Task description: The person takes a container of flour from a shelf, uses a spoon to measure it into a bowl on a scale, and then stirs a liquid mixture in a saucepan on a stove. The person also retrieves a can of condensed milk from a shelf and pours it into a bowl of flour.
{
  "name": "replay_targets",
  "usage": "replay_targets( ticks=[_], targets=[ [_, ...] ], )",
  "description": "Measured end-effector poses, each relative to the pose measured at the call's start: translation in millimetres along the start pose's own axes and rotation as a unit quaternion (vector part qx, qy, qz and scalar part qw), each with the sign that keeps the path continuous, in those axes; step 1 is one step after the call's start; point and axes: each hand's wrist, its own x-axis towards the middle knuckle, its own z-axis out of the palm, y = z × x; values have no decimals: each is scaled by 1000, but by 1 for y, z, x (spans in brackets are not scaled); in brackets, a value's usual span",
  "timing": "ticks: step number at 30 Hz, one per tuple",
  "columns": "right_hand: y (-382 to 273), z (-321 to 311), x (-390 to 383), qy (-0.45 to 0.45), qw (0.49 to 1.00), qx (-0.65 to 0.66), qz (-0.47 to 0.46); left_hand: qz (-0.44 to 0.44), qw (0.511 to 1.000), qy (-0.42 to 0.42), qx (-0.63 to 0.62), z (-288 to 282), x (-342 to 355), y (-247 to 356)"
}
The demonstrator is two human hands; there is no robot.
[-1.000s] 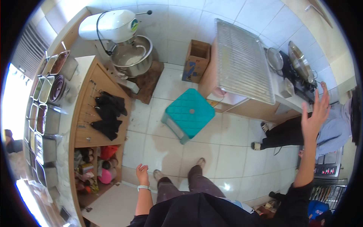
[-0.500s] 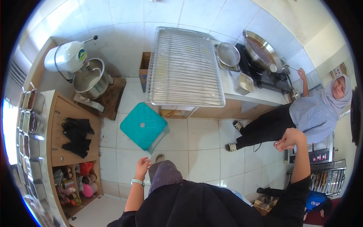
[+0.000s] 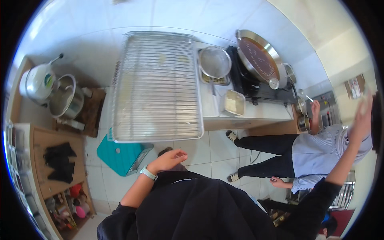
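My left hand (image 3: 170,159) is open with slightly bent fingers, below the large tray with a wire rack (image 3: 157,80). My right hand (image 3: 362,114) is raised at the right with fingers stretched out, blurred, holding nothing that I can see. Beside the rack a round mesh strainer (image 3: 214,61) rests over a small tray, and a rectangular container (image 3: 234,103) with pale contents stands in front. A wide pan of brown liquid (image 3: 260,58) sits on the black stove (image 3: 252,92).
A co-worker (image 3: 316,152) stands at the right, one hand on a utensil handle. A teal step stool (image 3: 112,156) stands partly under the rack. A stand mixer (image 3: 38,84) is at the back left, and an open-shelved cabinet (image 3: 52,160) lines the left side.
The view has swung toward the stove. My left hand has moved up toward the rack; my right hand has risen again, its fingers opening from a curled shape.
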Motion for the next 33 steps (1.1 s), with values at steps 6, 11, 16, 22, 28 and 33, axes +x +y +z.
replay_targets(
  ticks=[6,11,16,22,28,33],
  targets=[
    [-84,129,-111,-617,641,446,-92,30,996,-74,46,18,86,86],
    [-175,120,-139,-524,551,649,-33,28,992,-99,76,55,139,131],
    [-190,178,-154,-333,751,569,46,48,997,17,-55,120,187,151],
    [-269,283,-235,-491,519,687,133,69,987,146,11,183,218,234],
    [-300,320,-248,-559,587,566,151,138,921,362,49,190,245,249],
    [-342,359,-275,-627,253,679,286,79,971,224,-30,190,282,244]
  ],
)
